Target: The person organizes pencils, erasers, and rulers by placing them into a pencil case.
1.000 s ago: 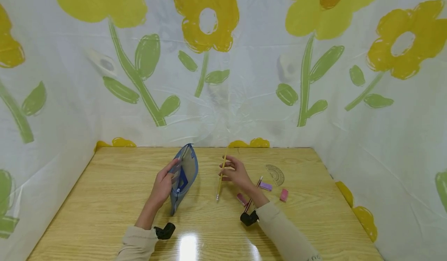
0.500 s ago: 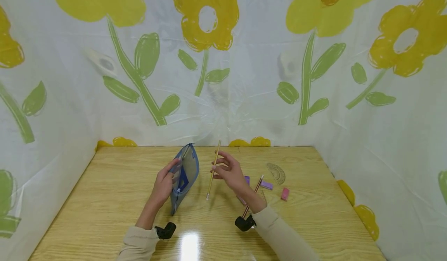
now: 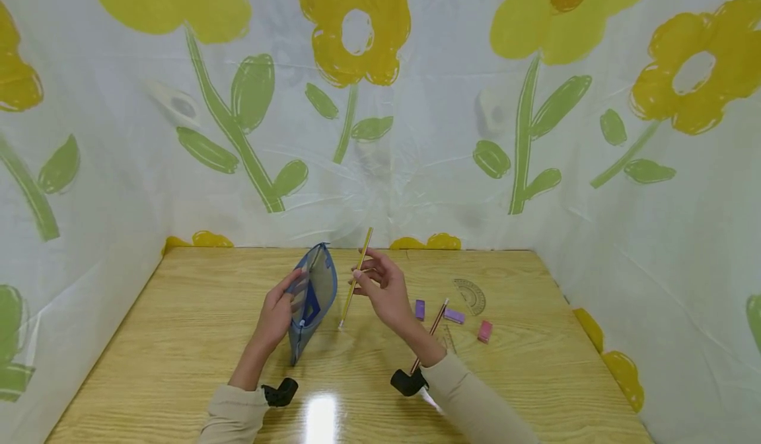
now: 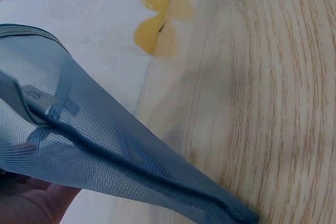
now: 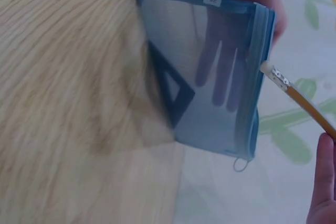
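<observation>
The left hand grips the pouch, mouth parted toward the right, a set square inside. Just right of it, the right hand pinches the yellow pencil, which has shifted left and now lies near the mouth, still outside. Farther right on the counter: purple erasers, dark pencil, protractor, pink eraser.

The head camera looks forward and down from above the near side of the blue mesh zip pouch, taking in the table and flowered backdrop. The left-wrist camera, tilted sideways, looks past the pouch from very close; the right-wrist camera, also tilted, faces it from its right, slightly farther off. All three share pouch, table and backdrop.
</observation>
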Tool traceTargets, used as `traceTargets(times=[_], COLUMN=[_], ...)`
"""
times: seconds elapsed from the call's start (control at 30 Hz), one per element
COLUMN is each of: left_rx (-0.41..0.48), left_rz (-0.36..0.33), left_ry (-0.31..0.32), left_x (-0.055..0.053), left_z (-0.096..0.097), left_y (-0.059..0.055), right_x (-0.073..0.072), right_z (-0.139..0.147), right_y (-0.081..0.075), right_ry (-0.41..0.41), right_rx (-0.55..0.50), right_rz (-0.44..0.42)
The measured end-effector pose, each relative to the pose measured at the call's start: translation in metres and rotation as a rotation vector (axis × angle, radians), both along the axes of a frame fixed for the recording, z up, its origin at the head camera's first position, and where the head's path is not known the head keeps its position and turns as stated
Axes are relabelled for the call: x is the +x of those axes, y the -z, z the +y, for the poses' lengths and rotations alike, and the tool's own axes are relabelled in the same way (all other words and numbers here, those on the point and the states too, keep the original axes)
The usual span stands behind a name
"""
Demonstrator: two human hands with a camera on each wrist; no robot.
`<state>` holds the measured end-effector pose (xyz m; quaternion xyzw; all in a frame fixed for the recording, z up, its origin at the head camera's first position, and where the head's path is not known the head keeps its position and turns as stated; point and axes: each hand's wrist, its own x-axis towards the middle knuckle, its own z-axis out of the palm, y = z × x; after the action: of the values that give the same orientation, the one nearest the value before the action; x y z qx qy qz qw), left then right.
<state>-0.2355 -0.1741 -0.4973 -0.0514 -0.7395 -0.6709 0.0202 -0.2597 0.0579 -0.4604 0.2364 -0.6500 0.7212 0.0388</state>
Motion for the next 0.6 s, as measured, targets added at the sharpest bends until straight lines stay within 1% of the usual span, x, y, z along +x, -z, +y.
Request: traceTargets(times=[0.17,0.33,0.47,0.6], left_rx=[-0.001,-0.007,-0.01,-0.013], left_rz=[-0.004,-0.01,-0.008,0.001], left_ry=[-0.003,-0.004,0.0,0.006], left_x=[0.0,0.002,0.003,0.001], left_z=[0.0,-0.001,-0.002,-0.002], left_y=[0.0,0.0,0.0,0.0], right_x=[-0.002,-0.003,-0.004,-0.006], right_z=[-0.01,-0.021,-0.028,-0.035], right_y=[-0.004,-0.004,-0.002,0.0], right_ry=[0.048,0.123,0.172,0.178], right_rx=[-0.074,-0.142,-0.171,-0.174], right_rz=[0.05,0.098,0.146,0.158])
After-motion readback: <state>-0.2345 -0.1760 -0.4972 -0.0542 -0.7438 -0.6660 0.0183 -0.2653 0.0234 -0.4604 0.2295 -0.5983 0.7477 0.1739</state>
